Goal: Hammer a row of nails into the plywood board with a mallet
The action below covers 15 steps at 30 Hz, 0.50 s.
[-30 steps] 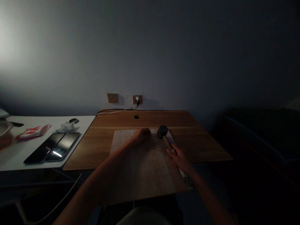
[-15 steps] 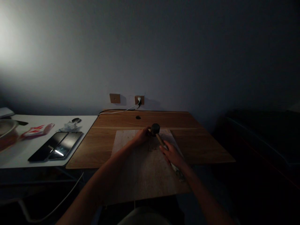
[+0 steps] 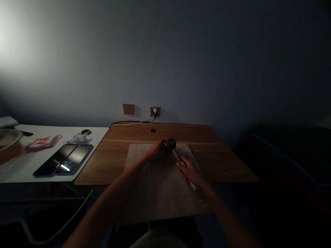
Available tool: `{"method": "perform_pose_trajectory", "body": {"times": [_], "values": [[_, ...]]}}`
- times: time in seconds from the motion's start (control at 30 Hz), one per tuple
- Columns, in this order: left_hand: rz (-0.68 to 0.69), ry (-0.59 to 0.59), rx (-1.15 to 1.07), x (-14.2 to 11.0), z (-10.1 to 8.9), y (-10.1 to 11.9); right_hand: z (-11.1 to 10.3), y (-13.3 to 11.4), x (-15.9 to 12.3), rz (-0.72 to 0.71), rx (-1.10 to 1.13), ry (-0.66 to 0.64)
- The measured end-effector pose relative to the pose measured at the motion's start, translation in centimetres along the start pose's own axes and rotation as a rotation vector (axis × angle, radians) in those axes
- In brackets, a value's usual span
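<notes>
My right hand [image 3: 190, 171] is closed round the handle of a mallet [image 3: 171, 144] with a dark, thick head. Its handle slants from the head down to the right, past my wrist side. Just left of the mallet head is my left hand [image 3: 157, 150], its fingers curled together over the far part of a pale wooden board [image 3: 165, 193]. Whatever those fingers pinch is too dark and small to make out. The mallet head partly covers the spot beside the fingertips.
The board lies on a brown wooden table [image 3: 222, 165]. To the left, a white table [image 3: 15, 175] bears two dark phone-like slabs [image 3: 64, 160], a red-and-white packet [image 3: 42, 142], crumpled clear plastic [image 3: 79, 138] and a bowl [image 3: 11, 137]. Cables run to a wall socket [image 3: 155, 111].
The mallet head sits slightly lower beside my left fingers. Small pale bits seen on the board below the hands earlier are hard to see now. The view has shifted slightly.
</notes>
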<state>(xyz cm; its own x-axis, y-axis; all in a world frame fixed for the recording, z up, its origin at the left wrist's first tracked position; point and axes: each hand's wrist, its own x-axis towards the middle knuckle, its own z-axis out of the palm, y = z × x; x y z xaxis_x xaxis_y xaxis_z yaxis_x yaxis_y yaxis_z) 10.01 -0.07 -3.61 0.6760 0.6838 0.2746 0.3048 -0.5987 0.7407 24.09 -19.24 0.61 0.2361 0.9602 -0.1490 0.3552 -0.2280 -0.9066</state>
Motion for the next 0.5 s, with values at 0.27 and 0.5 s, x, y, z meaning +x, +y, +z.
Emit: {"method": "perform_pose_trajectory", "body": {"times": [0.27, 0.5], "values": [[0.481, -0.284, 0.551, -2.5, -2.6, 3.4, -1.1, 1.4, -0.2, -0.027, 0.097, 0.075], [0.716, -0.329, 0.736, -2.7, -2.6, 4.8, -1.8, 1.2, -0.7, -0.005, 0.147, 0.088]]}}
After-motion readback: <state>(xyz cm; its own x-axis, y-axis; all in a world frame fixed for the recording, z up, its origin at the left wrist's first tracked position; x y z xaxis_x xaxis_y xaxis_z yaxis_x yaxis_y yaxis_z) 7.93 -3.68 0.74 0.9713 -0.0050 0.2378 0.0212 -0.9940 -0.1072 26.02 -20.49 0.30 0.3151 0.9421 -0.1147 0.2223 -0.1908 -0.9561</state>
